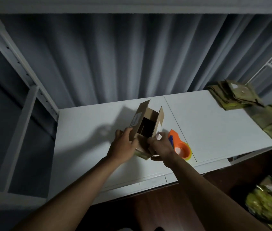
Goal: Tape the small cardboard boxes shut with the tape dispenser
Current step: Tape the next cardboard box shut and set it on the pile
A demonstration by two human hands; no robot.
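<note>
Hands steadying open box, flaps still up.

Left hand (pixel 125 142) grips the small cardboard box (pixel 146 129) by its left wall; right hand (pixel 161 145) pinches the near right corner, likely squaring it before folding. Box stands mid-tabletop (pixel 85 147); tape dispenser (pixel 180 145) lies just right, unheld. Both forearms reach forward, wrists converging.

head view: looking forward and down from the wearer's head | facing a white shelf (pixel 207 127) backed by a curtain (pixel 132 60) | close, within arm's reach | only one view
</note>
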